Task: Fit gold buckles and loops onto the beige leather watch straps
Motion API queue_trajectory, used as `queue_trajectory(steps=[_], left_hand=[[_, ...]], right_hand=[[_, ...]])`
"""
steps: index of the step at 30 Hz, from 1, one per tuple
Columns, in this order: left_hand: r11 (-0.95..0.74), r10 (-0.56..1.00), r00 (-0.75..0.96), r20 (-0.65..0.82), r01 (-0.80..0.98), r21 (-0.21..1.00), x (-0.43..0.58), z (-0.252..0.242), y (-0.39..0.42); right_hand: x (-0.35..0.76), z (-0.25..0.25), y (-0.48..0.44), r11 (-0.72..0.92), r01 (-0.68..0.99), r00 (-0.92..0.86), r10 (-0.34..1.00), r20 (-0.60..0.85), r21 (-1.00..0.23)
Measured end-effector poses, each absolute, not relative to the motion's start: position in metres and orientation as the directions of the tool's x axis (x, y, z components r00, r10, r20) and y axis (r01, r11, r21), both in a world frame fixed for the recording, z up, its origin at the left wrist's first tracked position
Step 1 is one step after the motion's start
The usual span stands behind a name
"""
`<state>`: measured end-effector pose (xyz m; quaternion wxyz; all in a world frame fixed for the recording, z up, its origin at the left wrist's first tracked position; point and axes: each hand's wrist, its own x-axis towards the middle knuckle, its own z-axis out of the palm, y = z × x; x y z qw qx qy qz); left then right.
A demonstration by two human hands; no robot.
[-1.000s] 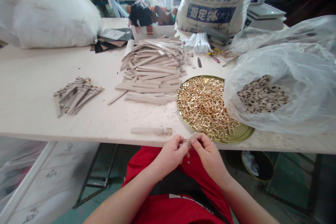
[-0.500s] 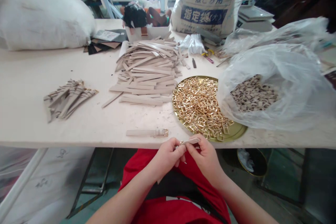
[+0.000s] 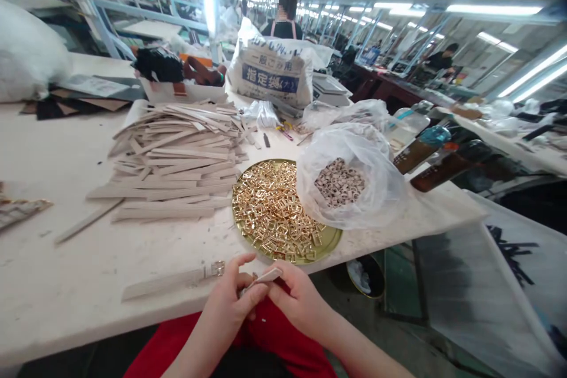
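My left hand (image 3: 230, 301) and my right hand (image 3: 297, 298) meet at the table's near edge, both pinched on one beige strap (image 3: 264, 276) with a small metal piece at its end. A finished strap with a buckle (image 3: 172, 280) lies on the table just left of my hands. A round gold tray (image 3: 330, 238) heaped with gold buckles (image 3: 272, 209) sits just beyond my hands. A clear bag of beige loops (image 3: 339, 182) rests on the tray's right side. A large pile of beige straps (image 3: 177, 159) lies further back on the left.
A small heap of assembled straps (image 3: 18, 209) shows at the left edge. A printed white sack (image 3: 270, 74), a white box of dark parts (image 3: 177, 80) and bottles (image 3: 420, 150) stand behind. Other people work at distant tables. The table (image 3: 66, 271) ends at the right near a bin (image 3: 365, 274).
The camera has swung up and to the right, bringing the factory hall into view. My hands stay together on the strap at the table's edge.
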<state>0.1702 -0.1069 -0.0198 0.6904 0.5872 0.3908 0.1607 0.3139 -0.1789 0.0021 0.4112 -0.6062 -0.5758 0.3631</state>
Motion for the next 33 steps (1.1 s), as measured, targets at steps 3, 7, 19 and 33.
queue_trajectory(steps=[3,7,19,33], left_hand=[[0.139,0.631,0.694,-0.345,0.337,0.931,0.168,-0.010,-0.106],[0.123,0.676,0.637,-0.370,0.397,0.910,0.172,-0.007,-0.107],[0.171,0.657,0.638,-0.403,0.394,0.903,0.170,0.005,-0.106],[0.119,0.818,0.518,-0.250,0.273,0.955,0.216,0.026,-0.082]], right_hand=[[0.361,0.014,-0.174,-0.018,0.505,0.025,1.000,-0.006,-0.863],[0.452,0.024,-0.148,-0.429,0.854,0.465,0.883,0.063,-0.294],[0.523,0.009,-0.107,-0.548,0.814,0.553,0.833,-0.031,-0.195],[0.352,0.015,-0.141,-0.142,-0.436,0.295,0.910,-0.291,-0.888]])
